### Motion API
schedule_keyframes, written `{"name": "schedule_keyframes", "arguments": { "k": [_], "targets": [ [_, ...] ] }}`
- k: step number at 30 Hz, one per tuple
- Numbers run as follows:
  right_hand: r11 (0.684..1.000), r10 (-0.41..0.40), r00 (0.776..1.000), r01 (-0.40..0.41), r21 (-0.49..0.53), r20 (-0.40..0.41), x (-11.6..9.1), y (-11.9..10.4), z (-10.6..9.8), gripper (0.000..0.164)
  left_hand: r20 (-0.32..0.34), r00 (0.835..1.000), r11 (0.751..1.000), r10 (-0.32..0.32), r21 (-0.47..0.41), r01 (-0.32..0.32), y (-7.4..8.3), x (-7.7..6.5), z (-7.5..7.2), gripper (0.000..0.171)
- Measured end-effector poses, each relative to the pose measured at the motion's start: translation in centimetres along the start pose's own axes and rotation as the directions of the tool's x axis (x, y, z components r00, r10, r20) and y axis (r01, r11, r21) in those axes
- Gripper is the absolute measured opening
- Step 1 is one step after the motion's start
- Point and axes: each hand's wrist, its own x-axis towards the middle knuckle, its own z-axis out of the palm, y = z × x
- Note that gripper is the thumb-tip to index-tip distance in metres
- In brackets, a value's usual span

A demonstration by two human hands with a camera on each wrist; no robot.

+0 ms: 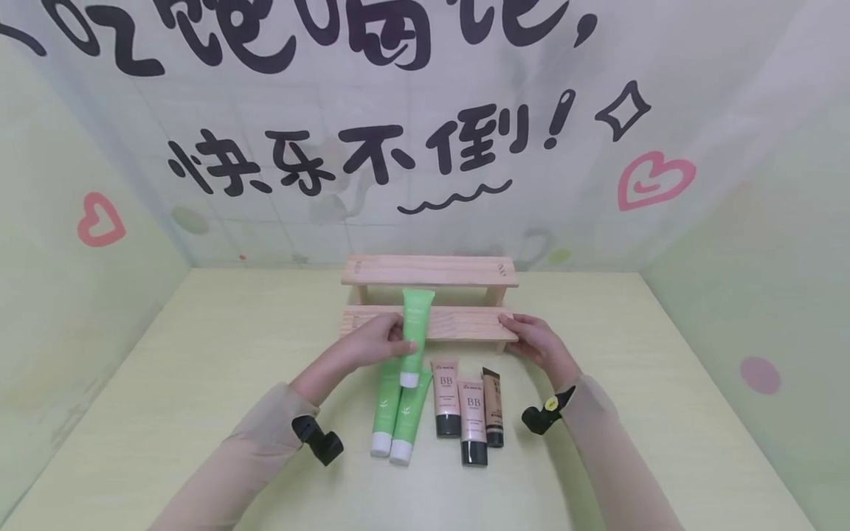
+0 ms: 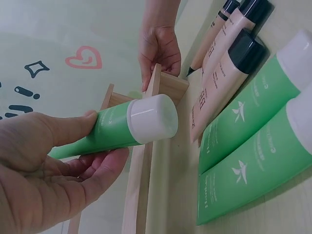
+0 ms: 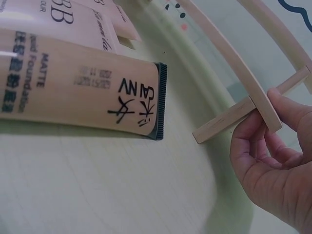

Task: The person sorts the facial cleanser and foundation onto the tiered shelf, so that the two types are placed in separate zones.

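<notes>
Head: the left hand point(image 1: 372, 343) pinches a green tube point(image 1: 415, 332) at the wooden rack point(image 1: 428, 271); two more green tubes point(image 1: 409, 417) lie toward six o'clock. Left wrist: the grip sits behind the white cap point(image 2: 153, 119); light pressure should spare the tube. Right wrist: at four o'clock, the right hand point(image 3: 278, 168) grips the rack's end; bracing there should prevent wobble.

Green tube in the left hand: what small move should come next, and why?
Probably ease the green tube over the wooden stand's lower step and set it down there. The left hand holds it in line with that step, its white cap pointing down, while the right hand grips the step's right end, perhaps steadying it.
</notes>
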Motion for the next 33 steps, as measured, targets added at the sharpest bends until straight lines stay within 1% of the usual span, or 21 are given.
{"name": "schedule_keyframes", "arguments": {
  "k": [2,7,14,18,26,33],
  "targets": [
    [1.0,-0.002,1.0,0.002,0.003,0.002,0.0,0.0,0.0,0.062,-0.001,1.0,1.0,-0.003,-0.012,0.003,0.3,0.2,0.0,0.029],
    [1.0,-0.012,1.0,0.012,0.012,0.012,-0.1,0.0,0.0,0.062,-0.006,1.0,0.999,0.015,-0.031,-0.015,0.9,0.8,0.0,0.033],
    [1.0,-0.004,1.0,0.004,0.002,0.0,-0.1,0.1,0.1,0.061,-0.027,1.0,1.0,0.012,0.012,-0.012,2.0,1.0,0.1,0.031],
    [1.0,-0.009,1.0,0.009,0.014,-0.006,-0.1,0.1,0.2,0.061,-0.027,0.999,0.999,0.028,0.016,-0.027,2.5,1.2,0.1,0.032],
    [1.0,-0.02,1.0,0.02,0.014,-0.008,-0.2,0.1,0.1,0.061,-0.017,0.999,0.999,0.049,-0.016,-0.049,3.2,1.9,0.2,0.038],
    [0.999,-0.018,0.999,0.019,0.041,-0.027,-0.1,0.4,0.2,0.058,-0.031,0.998,0.998,0.054,-0.028,-0.055,3.5,2.6,0.3,0.039]
  ]
}}
